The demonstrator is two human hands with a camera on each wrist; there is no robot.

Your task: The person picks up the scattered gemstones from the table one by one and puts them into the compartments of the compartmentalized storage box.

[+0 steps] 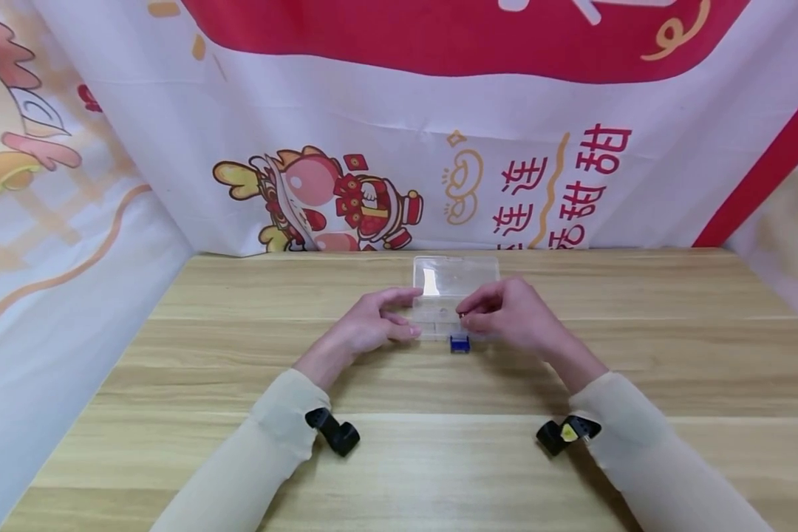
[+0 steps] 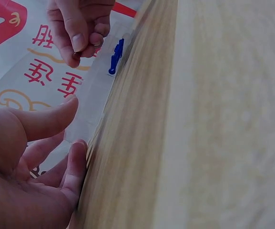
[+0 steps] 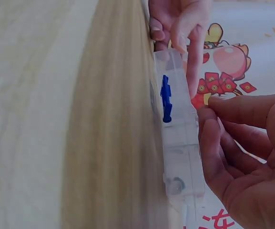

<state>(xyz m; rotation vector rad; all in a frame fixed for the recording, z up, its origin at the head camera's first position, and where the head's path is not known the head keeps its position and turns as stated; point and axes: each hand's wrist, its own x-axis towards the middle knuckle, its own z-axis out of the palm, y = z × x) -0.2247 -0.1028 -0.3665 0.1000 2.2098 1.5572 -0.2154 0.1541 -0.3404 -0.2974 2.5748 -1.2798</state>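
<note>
A clear plastic box (image 1: 427,329) with compartments stands on the table, its transparent lid (image 1: 459,273) raised at the back. On its front side is a blue clip-like piece (image 3: 166,99). My left hand (image 1: 372,321) holds the box's left end, the thumb at the front corner and the other fingers farther back. Over the right half of the box, my right hand (image 1: 515,314) pinches a tiny dark reddish item (image 1: 462,315) between thumb and fingertips. Most of that item is hidden by the fingers. Something small and round (image 3: 176,185) shows dimly through the box wall.
The wood-grain table (image 1: 399,465) extends around the box. Behind it hangs a white and red printed cloth (image 1: 372,103), and more cloth (image 1: 46,244) rises at the left. Each sleeve cuff carries a black camera mount (image 1: 332,431).
</note>
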